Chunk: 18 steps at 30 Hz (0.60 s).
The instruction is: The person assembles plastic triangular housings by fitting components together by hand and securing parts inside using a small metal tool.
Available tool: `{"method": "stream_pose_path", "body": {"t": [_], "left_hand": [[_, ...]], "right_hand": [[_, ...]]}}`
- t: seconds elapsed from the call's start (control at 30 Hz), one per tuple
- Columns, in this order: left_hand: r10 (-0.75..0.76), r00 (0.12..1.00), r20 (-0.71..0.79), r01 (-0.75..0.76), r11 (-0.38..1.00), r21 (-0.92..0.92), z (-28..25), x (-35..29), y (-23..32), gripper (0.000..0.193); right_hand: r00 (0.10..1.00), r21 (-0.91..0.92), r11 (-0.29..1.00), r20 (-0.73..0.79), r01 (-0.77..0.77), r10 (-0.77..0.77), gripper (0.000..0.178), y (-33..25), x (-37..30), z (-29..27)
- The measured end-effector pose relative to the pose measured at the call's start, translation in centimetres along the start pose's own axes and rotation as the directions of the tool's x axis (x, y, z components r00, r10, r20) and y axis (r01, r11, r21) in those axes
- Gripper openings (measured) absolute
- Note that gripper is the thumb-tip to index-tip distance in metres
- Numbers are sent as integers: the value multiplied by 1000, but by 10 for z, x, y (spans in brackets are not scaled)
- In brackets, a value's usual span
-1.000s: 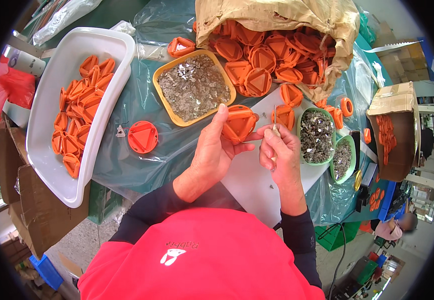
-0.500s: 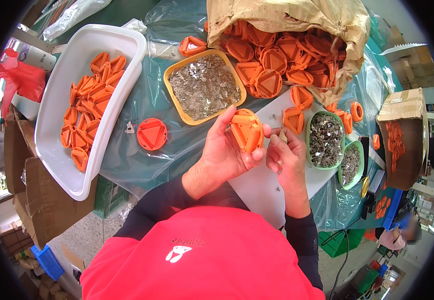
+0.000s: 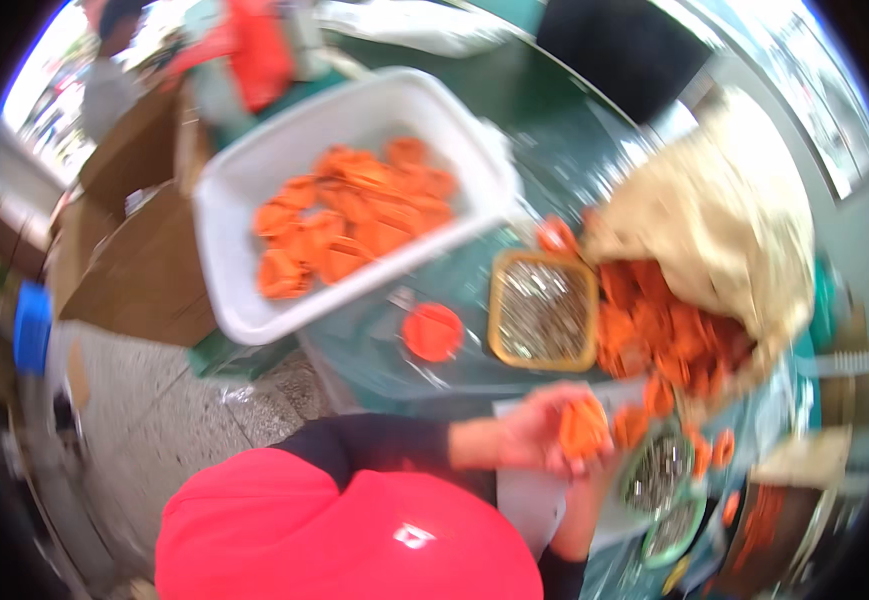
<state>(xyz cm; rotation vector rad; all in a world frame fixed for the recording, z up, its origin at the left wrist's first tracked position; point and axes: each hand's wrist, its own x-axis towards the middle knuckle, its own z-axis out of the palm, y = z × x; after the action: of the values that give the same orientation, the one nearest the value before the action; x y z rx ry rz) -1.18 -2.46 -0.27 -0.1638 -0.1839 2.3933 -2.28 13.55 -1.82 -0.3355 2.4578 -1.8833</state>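
My left hand is closed around a round orange plastic part, holding it over the white board. My right hand sits just below that part, close against the left fingers. Motion blur smears its fingers, and I cannot make out whether anything is in them. Beyond my hands stands a yellow-rimmed tray of small shiny metal pieces. A red-orange disc lies on the plastic-covered table to its left. Right of my hands are two green trays holding similar small pieces, the larger one farther off.
A white tub with many orange parts stands at the left. At the back right, a tan paper sack lies open, spilling orange parts. Cardboard boxes flank the table. Another person is at the far left.
My view has swung left, so the table and my hands appear farther right and the picture is blurred. The orange part stays in my left hand. The thin tool seen earlier at my right fingers no longer shows.
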Motion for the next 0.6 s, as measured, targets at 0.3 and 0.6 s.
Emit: {"method": "stream_pose_path", "body": {"t": [0.3, 0.6], "left_hand": [[-69, 923, 378, -77, 931, 356, -7, -8, -3, 49], [-267, 863, 429, -103, 737, 668, 9, -5, 0, 46]], "right_hand": [[993, 198, 980, 119, -24, 0, 16, -4, -10, 15], [915, 343, 851, 210, -398, 344, 17, -45, -1, 5]]}}
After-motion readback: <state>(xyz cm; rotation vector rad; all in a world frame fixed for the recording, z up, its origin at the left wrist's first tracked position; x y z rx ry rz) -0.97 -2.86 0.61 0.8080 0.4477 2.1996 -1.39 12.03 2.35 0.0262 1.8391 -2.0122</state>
